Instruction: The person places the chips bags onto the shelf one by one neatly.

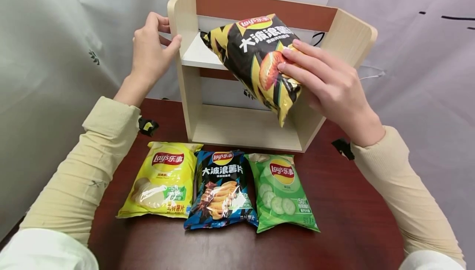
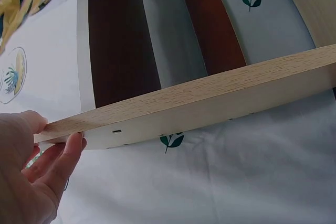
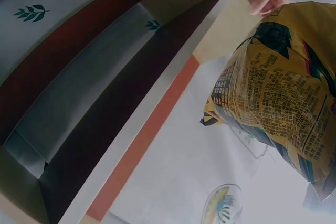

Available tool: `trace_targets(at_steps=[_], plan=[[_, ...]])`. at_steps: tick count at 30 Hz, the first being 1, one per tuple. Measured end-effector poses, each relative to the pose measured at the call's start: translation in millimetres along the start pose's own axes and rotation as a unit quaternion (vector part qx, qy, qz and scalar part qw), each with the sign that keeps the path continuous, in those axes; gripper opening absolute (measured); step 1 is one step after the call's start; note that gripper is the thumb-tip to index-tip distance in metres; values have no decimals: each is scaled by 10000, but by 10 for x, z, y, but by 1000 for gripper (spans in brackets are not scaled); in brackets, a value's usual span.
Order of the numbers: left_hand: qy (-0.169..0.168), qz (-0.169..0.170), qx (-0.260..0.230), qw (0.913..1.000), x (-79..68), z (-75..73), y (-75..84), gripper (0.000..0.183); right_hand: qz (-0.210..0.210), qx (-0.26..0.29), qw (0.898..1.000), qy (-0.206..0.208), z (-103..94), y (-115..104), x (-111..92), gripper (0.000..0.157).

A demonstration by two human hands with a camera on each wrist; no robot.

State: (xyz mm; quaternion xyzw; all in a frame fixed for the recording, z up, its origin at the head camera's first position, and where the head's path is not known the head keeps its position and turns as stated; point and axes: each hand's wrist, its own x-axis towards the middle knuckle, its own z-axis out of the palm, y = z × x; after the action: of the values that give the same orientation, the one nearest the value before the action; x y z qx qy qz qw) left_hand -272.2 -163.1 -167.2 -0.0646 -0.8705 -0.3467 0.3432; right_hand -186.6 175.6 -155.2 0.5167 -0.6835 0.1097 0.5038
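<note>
My right hand (image 1: 330, 82) grips a black and yellow chip bag (image 1: 256, 51) by its lower right side, fingers spread over the printed front; the thumb is hidden behind. The bag is tilted, held up before the upper compartment of a small wooden shelf (image 1: 245, 127). Its text-covered yellow back shows in the right wrist view. My left hand (image 1: 150, 49) pinches the shelf's left side panel (image 1: 191, 97) near the top. In the left wrist view, thumb and fingers lie on opposite sides of that panel's edge.
In front of the shelf, a yellow chip bag (image 1: 163, 179), a blue and black one (image 1: 222, 189) and a green one (image 1: 282, 193) lie side by side on the dark red table (image 1: 334, 228). The shelf has a white middle board (image 1: 202, 53). Pale cloth (image 1: 419, 97) hangs behind.
</note>
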Motion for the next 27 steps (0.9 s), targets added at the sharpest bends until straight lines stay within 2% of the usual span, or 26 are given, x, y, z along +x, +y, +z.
trace_targets(at_steps=[4,12,20,27], plan=[[-28,-38,-15,10000,6,3,-5,38,19,-83,9999,-85,79,97,30,34],[-6,-69,13,10000,2,35,15,39,45,-353,9978,-555,233,255,139,31],[-10,-94,3,10000,-1,35,18,38,68,-421,9977,-522,447,331,251,28],[-4,-129,24,9999,5,28,11,39,12,-620,9955,-715,592,389,275,29]])
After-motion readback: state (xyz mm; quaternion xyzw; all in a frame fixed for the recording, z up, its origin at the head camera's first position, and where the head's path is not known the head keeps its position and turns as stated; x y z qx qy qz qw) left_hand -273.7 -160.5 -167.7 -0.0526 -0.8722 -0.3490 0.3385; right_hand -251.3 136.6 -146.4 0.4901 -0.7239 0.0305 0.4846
